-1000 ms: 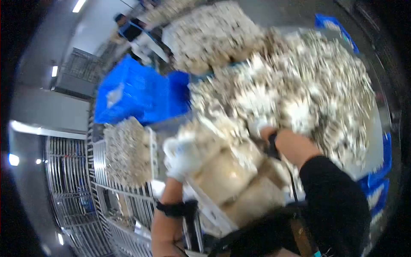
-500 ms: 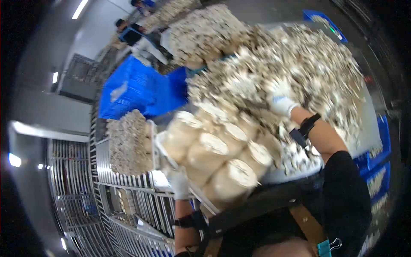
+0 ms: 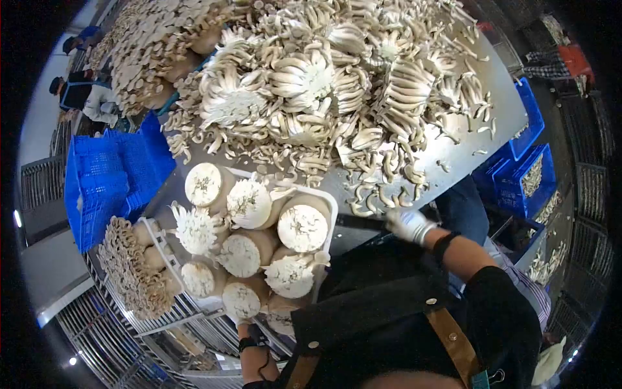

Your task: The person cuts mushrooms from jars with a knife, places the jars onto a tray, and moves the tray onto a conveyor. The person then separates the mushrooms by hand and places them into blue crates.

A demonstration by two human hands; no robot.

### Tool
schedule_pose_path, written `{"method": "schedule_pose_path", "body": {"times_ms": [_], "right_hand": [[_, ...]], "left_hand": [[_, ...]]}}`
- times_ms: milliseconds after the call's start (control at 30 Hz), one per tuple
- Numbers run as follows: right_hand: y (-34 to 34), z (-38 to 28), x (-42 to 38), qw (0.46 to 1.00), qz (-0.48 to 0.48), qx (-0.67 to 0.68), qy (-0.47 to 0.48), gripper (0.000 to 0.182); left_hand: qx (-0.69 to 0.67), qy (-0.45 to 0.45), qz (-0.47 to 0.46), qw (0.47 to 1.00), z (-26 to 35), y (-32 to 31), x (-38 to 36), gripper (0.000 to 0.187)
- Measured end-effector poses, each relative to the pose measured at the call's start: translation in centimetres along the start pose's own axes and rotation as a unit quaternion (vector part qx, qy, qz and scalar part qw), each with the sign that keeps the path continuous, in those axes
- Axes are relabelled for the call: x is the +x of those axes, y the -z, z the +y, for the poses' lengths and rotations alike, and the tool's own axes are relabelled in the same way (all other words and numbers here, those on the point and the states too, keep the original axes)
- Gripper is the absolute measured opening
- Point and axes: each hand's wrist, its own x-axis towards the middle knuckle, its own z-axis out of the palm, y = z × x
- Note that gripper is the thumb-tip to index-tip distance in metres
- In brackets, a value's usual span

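My right hand [image 3: 411, 225], in a white glove, is at the near edge of the metal table [image 3: 447, 152], just below some loose mushrooms [image 3: 389, 196]. Its fingers look loosely apart, with nothing visible in them. My left hand [image 3: 241, 320], also gloved, is at the near side of a white crate [image 3: 332, 214]; its fingers are hidden below the bags. Several mushroom grow bags [image 3: 302, 228] stand in the crate, their white end faces turned up. Some carry short mushroom stubs. A big heap of mushroom clusters [image 3: 304, 81] covers the table beyond.
Blue stacked baskets [image 3: 97, 175] stand at left, above another crate of mushroom-bearing bags [image 3: 133, 272]. More blue baskets [image 3: 528, 185] are at right, with mushrooms in them. Metal racks [image 3: 97, 330] line the lower left. Other people [image 3: 84, 91] are at far left and upper right.
My right hand has come off the mushroom heap to the table's near edge. The view has turned, and the bags' white ends now face me. My left hand stays by the crate.
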Motion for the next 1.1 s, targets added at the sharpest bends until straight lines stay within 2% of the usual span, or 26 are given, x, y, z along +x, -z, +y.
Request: {"method": "schedule_pose_path", "body": {"times_ms": [67,133,167,233,267,333,367,400,433,467,500,533,567,600,633,667,700,767,833,900,933,1000,1033,1067,1100], "right_hand": [[1.6,5.5,2.8,0.987,0.155,0.014,0.035,0.021],[8.6,8.5,3.5,0.985,0.122,0.06,-0.105,0.03],[10.8,9.7,4.2,0.973,0.194,0.021,-0.124,0.032],[14.9,10.6,4.6,0.964,0.194,0.011,-0.184,0.035],[14.7,11.1,4.5,0.963,0.2,0.008,-0.18,0.035],[12.3,12.2,4.2,0.935,0.322,0.018,-0.15,0.043],[11.3,10.4,3.2,0.925,0.294,0.06,-0.233,0.052],[7.6,11.6,3.7,0.895,0.367,0.149,-0.206,0.055],[8.3,9.1,1.8,0.886,0.299,0.291,-0.2,0.05],[3.5,11.2,1.8,0.911,0.409,0.013,-0.044,0.044],[2.4,7.2,1.1,0.859,0.469,0.172,-0.111,0.043],[-1.2,8.3,1.4,0.902,0.392,0.159,-0.086,0.034],[-0.7,4.7,0.6,0.88,0.317,0.305,-0.18,0.03],[-1.6,2.7,1.0,0.872,0.322,0.326,-0.172,0.03],[-5.7,4.1,4.1,0.854,0.356,0.35,-0.146,0.033],[-5.9,3.8,5.4,0.85,0.387,0.336,-0.125,0.034],[-5.6,3.3,6.6,0.845,0.415,0.321,-0.105,0.035],[-1.3,2.8,8.7,0.861,0.316,0.347,-0.195,0.046],[6.7,-0.9,7.5,0.794,0.438,0.382,-0.179,0.046],[12.3,-3.4,6.6,0.747,0.591,0.303,0.024,0.047],[15.1,-7.1,5.2,0.786,0.529,0.315,0.062,0.048],[19.6,-15.8,3.7,0.872,0.361,0.288,0.163,0.051],[20.8,-19.4,4.2,0.908,0.254,0.245,0.228,0.053],[21.3,-22.2,6.3,0.926,0.198,0.122,0.297,0.058],[19.8,-24.1,9.5,0.898,0.233,0.018,0.373,0.065]], "left_hand": [[-0.03,0.042,-0.014,0.999,-0.7,-2.3,0.3,0.043],[-0.092,0.065,-0.027,0.993,-2.1,-7.9,1.9,0.043],[-0.135,0.074,-0.028,0.988,-2.4,-11.6,2.1,0.043],[-0.221,0.096,-0.014,0.97,-2.9,-18.0,1.1,0.042],[-0.229,0.102,-0.004,0.968,-2.7,-20.0,-0.1,0.042],[-0.139,0.094,-0.001,0.986,-0.7,-20.6,-2.2,0.041],[-0.066,0.087,-0.005,0.994,0.8,-20.2,-2.9,0.04],[0.08,0.069,-0.011,0.994,2.6,-19.7,-3.2,0.038],[0.223,0.049,-0.013,0.973,4.1,-19.0,-3.0,0.037],[0.048,-0.001,0.085,0.995,5.1,-17.3,-0.6,0.044],[0.069,-0.126,0.112,0.983,7.6,-17.7,-0.5,0.051],[0.096,-0.246,0.142,0.954,10.2,-18.2,-0.5,0.059],[0.097,-0.29,0.113,0.945,14.5,-20.8,-2.4,0.06],[0.099,-0.331,0.084,0.935,17.7,-23.6,-3.2,0.061],[0.103,-0.3,0.04,0.948,19.1,-24.7,-0.3,0.064],[0.106,-0.266,-0.005,0.958,20.3,-25.9,2.6,0.068],[0.107,-0.264,-0.003,0.958,21.3,-28.1,4.1,0.068],[0.205,-0.234,-0.044,0.949,22.9,-32.3,6.2,0.08],[0.255,-0.22,-0.065,0.939,24.7,-34.5,8.2,0.086],[0.335,-0.175,-0.185,0.907,26.1,-35.8,10.0,0.085],[0.328,-0.174,-0.185,0.91,26.1,-35.7,10.5,0.085],[0.236,-0.156,-0.298,0.912,25.5,-35.2,11.6,0.08],[0.232,-0.154,-0.299,0.913,25.2,-34.9,11.5,0.08],[0.153,-0.162,-0.312,0.924,24.7,-34.1,11.3,0.075],[0.073,-0.168,-0.321,0.929,24.2,-33.2,11.0,0.07]]}}
